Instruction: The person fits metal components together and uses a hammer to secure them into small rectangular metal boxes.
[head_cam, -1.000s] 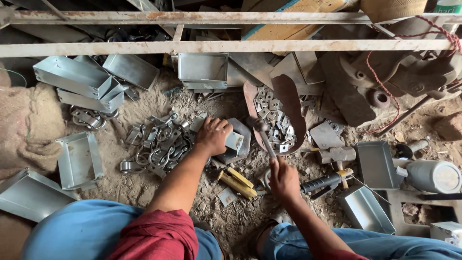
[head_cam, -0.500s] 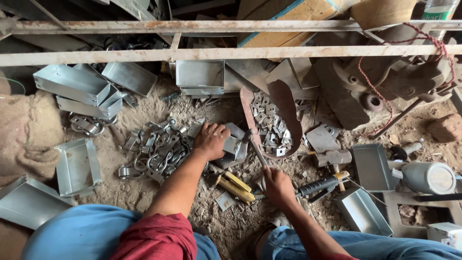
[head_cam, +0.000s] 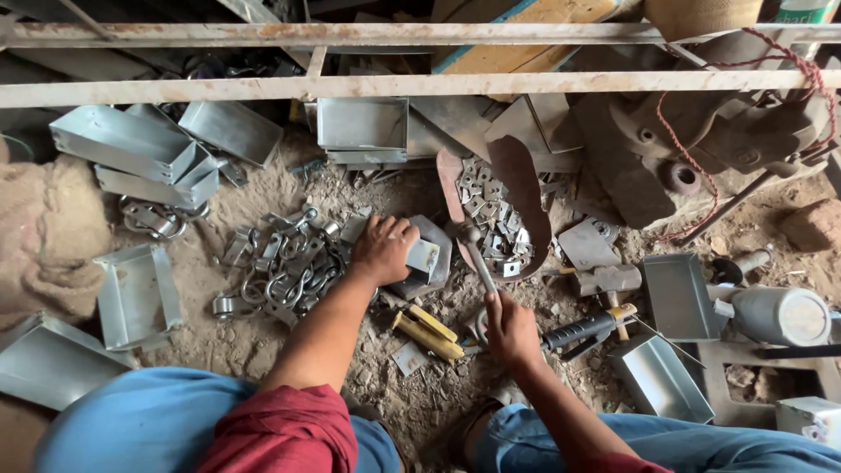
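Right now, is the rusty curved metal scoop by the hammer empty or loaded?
Loaded. The rusty curved metal scoop holds a heap of small grey metal pieces along its hollow.

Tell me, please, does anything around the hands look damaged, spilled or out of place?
Yes. The rusty curved tray of small metal plates looks bent and corroded. Grey clamps lie in a loose heap on the dirt beside the left hand, and a yellow-handled tool lies in the dust near the right hand.

the left hand (head_cam: 383,250) rests on a metal block (head_cam: 427,258), with a heap of metal clamps (head_cam: 285,267) to its left. right of it, the right hand (head_cam: 511,328) grips a hammer (head_cam: 473,254); yellow-handled pliers (head_cam: 427,333) lie between the hands.
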